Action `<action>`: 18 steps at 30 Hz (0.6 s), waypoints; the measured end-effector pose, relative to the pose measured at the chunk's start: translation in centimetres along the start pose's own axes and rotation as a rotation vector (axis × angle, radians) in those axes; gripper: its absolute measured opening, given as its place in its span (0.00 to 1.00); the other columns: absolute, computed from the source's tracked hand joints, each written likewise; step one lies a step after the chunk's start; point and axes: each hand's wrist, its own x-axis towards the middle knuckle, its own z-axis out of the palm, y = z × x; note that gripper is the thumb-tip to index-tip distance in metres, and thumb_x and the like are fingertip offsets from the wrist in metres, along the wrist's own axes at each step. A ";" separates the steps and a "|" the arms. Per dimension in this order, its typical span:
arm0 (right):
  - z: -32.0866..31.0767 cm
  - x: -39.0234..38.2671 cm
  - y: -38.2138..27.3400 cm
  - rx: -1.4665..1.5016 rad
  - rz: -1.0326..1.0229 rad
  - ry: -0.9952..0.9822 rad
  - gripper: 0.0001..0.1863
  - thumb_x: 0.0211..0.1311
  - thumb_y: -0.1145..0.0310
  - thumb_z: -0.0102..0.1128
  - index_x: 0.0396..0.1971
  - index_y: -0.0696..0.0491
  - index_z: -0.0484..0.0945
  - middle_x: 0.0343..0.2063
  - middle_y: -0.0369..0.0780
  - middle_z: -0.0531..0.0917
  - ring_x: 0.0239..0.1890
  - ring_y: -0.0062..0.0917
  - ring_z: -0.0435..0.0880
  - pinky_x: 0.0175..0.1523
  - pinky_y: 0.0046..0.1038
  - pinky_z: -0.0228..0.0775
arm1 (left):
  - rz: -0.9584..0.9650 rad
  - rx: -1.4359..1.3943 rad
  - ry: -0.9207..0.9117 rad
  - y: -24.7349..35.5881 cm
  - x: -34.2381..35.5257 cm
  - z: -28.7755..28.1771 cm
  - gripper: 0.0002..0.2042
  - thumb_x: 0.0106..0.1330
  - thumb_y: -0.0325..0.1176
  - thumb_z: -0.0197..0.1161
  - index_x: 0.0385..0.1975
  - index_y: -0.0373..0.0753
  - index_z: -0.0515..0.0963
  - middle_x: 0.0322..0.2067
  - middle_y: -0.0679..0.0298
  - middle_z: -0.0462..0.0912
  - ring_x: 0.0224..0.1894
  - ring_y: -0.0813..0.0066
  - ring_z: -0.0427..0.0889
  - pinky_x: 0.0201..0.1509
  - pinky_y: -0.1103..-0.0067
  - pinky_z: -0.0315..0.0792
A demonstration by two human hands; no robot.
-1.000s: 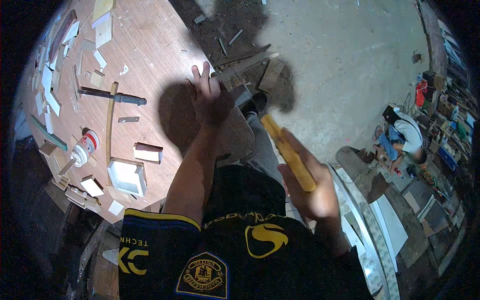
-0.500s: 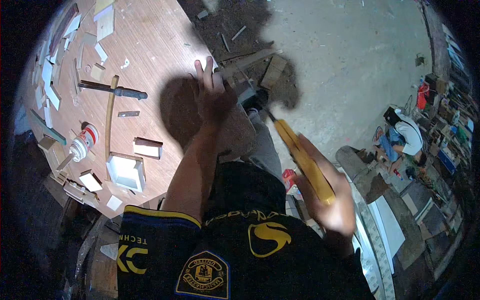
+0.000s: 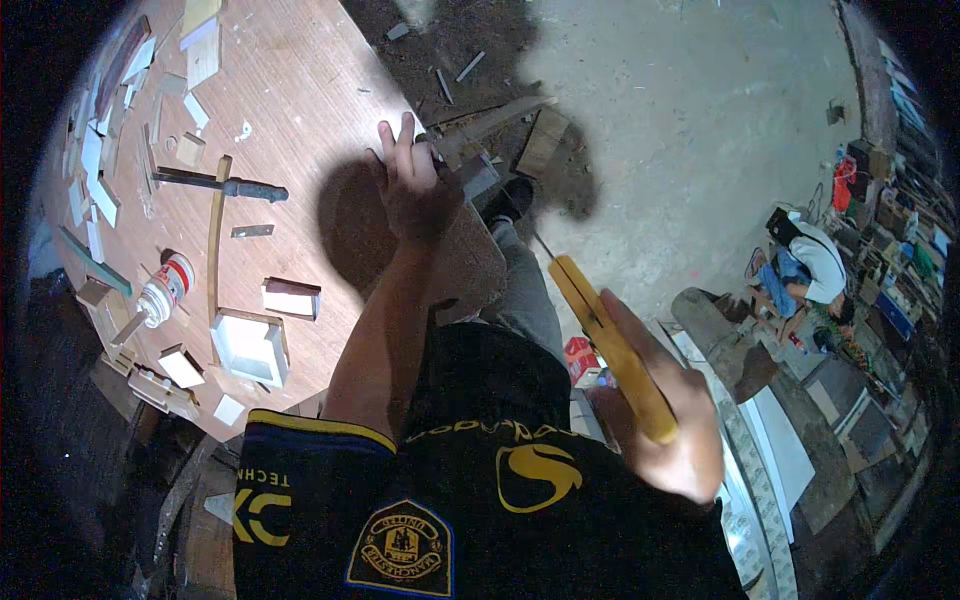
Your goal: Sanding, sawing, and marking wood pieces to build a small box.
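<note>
Now that the right hand (image 3: pixel 685 420) has drawn back, its fingers wrapped round the yellow handle, the saw (image 3: pixel 620 357) sits farther off the table's (image 3: pixel 300 90) right edge, out over the floor (image 3: pixel 680 130), thin blade angled back toward that edge; this looks like the end of a pull. At the edge lies the left hand (image 3: pixel 412 195), two fingers stretched, beside a jutting grey piece (image 3: pixel 480 178); whether it grips that, I cannot tell.
</note>
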 end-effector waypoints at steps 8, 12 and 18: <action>-0.9 0.4 -1.6 0.078 0.039 -0.071 0.33 0.59 0.79 0.61 0.66 0.51 0.65 0.55 0.50 0.78 0.59 0.36 0.77 0.59 0.33 0.70 | 0.012 -0.048 -0.041 0.2 -0.3 -0.6 0.11 0.66 0.38 0.52 0.35 0.36 0.74 0.61 0.50 0.70 0.69 0.42 0.59 0.71 0.46 0.43; 1.1 2.4 -0.5 0.135 0.271 -0.047 0.34 0.57 0.79 0.63 0.65 0.52 0.65 0.54 0.50 0.79 0.56 0.37 0.80 0.57 0.34 0.73 | 0.015 -0.018 -0.028 -1.0 -0.4 1.4 0.10 0.66 0.37 0.52 0.35 0.36 0.74 0.62 0.50 0.70 0.69 0.42 0.59 0.71 0.46 0.44; -0.9 0.6 0.1 -0.042 -0.083 -0.019 0.36 0.56 0.75 0.67 0.65 0.53 0.63 0.55 0.49 0.78 0.45 0.45 0.84 0.45 0.34 0.79 | 0.009 0.016 -0.050 0.3 0.0 0.0 0.08 0.66 0.34 0.50 0.33 0.37 0.74 0.62 0.51 0.69 0.69 0.44 0.59 0.70 0.46 0.46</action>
